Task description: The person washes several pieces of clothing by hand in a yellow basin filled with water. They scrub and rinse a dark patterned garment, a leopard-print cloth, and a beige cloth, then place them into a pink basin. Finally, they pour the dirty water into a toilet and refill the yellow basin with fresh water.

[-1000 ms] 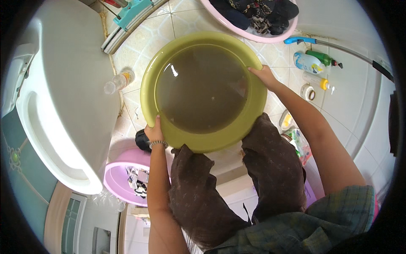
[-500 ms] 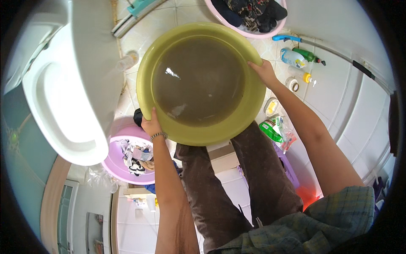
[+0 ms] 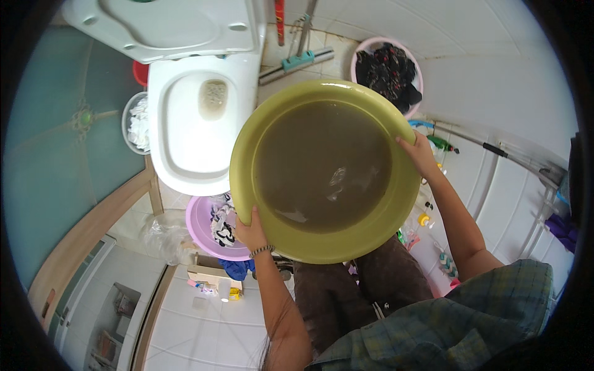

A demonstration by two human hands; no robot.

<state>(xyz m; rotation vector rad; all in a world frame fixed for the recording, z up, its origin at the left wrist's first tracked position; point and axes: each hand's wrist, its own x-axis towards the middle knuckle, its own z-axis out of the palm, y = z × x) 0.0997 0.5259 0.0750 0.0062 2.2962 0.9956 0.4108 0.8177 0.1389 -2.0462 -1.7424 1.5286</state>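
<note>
Between my two hands is a large olive-green basin [image 3: 247,161] holding murky grey-brown water [image 3: 322,167]. My left hand [image 3: 250,234] grips its near-left rim, thumb up on the inner side, a beaded bracelet at the wrist. On the right rim, my right hand [image 3: 421,154] is closed with the thumb over the edge; the fingers underneath are hidden on both sides. The basin is held off the floor, in front of my legs. Just left of it stands a white toilet [image 3: 162,142], lid and seat raised, with some cloudy water at the bottom of its bowl.
A lilac basin of clothes [image 3: 197,229] sits below the toilet, and a pink basin of dark clothes [image 3: 357,74] at the far right. A squeegee mop [image 3: 298,62] lies between. Bottles [image 3: 442,143] and a long pole [image 3: 473,142] line the right wall. A grey bowl of white cloths [image 3: 127,123] is left.
The view has swung left, showing more of the toilet. The green basin, gripped by both hands, now appears farther right and lower in view, with its left edge overlapping the toilet's side.
</note>
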